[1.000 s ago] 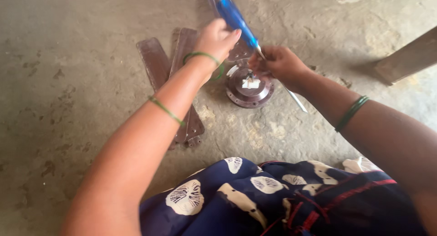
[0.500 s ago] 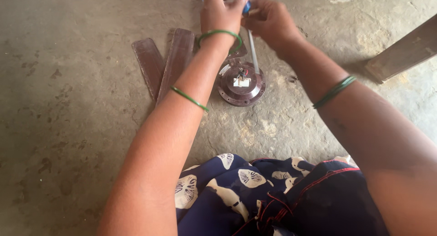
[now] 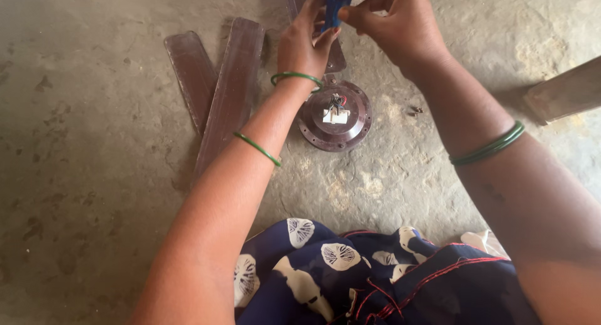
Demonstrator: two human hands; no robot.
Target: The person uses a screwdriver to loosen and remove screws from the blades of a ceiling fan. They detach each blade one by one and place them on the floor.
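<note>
Blue tool handle (image 3: 337, 2) pinched between left hand (image 3: 305, 44), right hand (image 3: 400, 24) fingers.

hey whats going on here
A person sits on a concrete floor. Both hands are raised together: the left hand and right hand grip a blue-handled tool. Below them lies a round brown fan motor housing with exposed wires, and brown fan blades lie beside it.

Both arms bare, no sleeves; left arm carries two thin green bangles (image 3: 296, 77), one at the wrist beside the left hand (image 3: 307, 46), one mid-forearm; right arm carries a stacked set of green bangles (image 3: 488, 148); lap covered in navy cloth (image 3: 375, 281) with white shell motifs and red stitching.
</note>
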